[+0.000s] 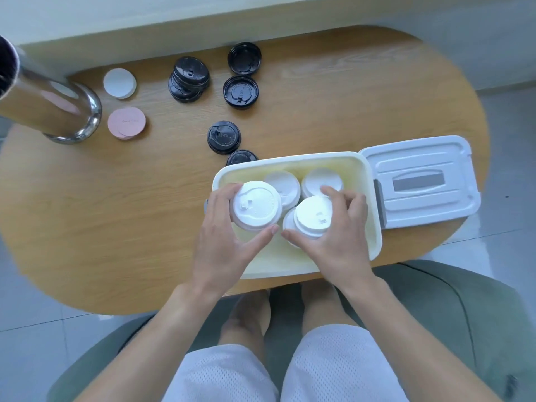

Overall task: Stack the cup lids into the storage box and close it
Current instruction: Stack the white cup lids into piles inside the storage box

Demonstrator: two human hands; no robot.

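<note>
A pale rectangular storage box [374,216] stands open at the table's near edge. Its white lid [420,181] lies flat on the table to the right of it. My left hand [223,236] grips a white cup lid [256,206] over the box's left side. My right hand [339,227] grips another white cup lid [313,216] over the box's middle, with a further white lid under it. Two white lids [285,184] [320,179] rest inside at the back. Black cup lids lie on the table: a stack [190,78], singles [244,58], [240,92], [223,137], and one [241,158] touching the box's far wall.
A shiny metal post [55,103] rises from the table at far left. A white disc [119,83] and pink discs [126,123] lie beside it. The oval wooden table [116,213] ends just before my knees, and I sit on a green chair [452,309].
</note>
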